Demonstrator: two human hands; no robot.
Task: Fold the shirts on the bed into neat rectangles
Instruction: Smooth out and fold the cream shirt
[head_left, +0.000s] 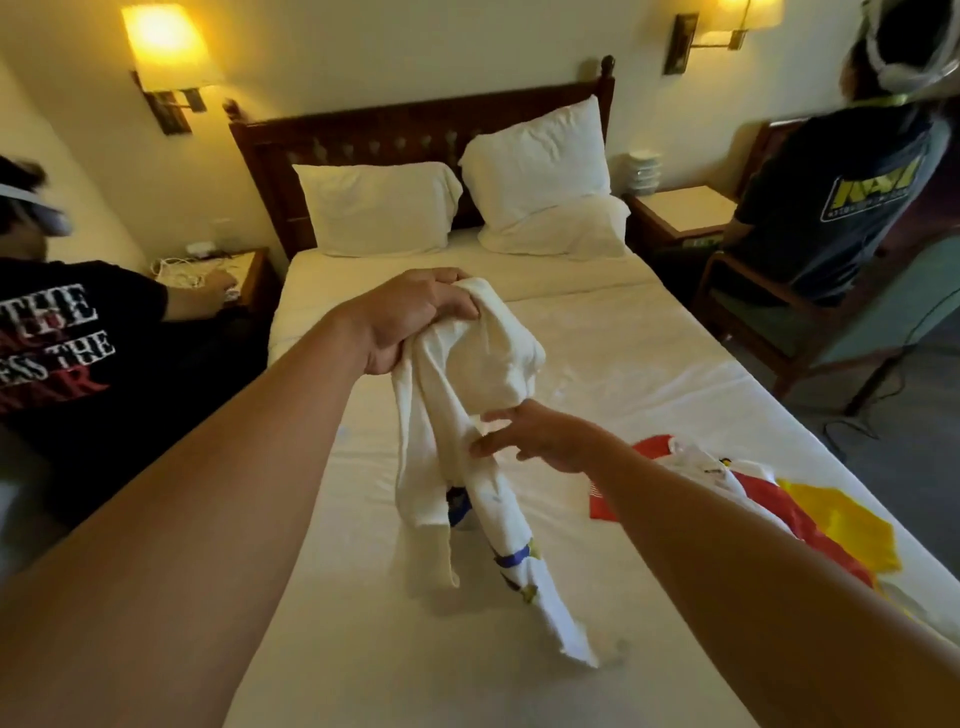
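Note:
A white shirt (467, 415) with blue and yellow print hangs bunched above the white bed (675, 364). My left hand (415, 317) grips its upper end, held up over the middle of the mattress. The shirt's lower end trails down onto the sheet near me. My right hand (540, 436) reaches in from the right, with thumb and fingers extended and touching the hanging cloth midway down. Another shirt (810, 514), red, yellow and white, lies crumpled on the bed's right side, partly hidden by my right forearm.
Two white pillows (374, 208) lean on the dark wooden headboard. A person in a black shirt (78, 364) stands close at the bed's left edge. Another person (841, 208) sits on a chair to the right, by a nightstand (680, 208).

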